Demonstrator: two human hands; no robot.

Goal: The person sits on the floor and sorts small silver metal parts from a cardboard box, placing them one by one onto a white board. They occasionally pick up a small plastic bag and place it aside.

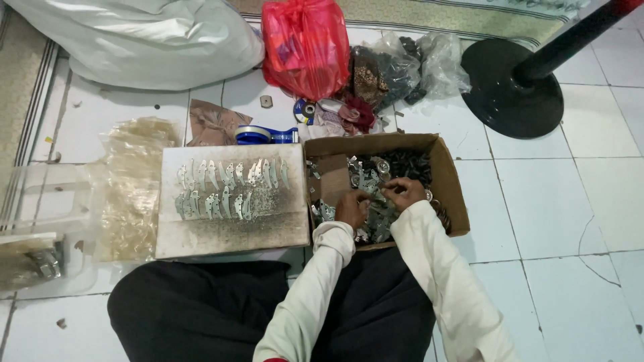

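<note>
Metal parts fill cardboard box; left hand, right hand both grip some.

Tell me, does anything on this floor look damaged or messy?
Yes. The flat board beside the cardboard box is speckled with dark, sooty stains around the rows of metal pieces. A floor tile at right shows a curved crack. Both hands dig in the box.

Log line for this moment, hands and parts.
left hand: in cardboard box, on metal parts | right hand: same | board: curved pieces in rows
</note>
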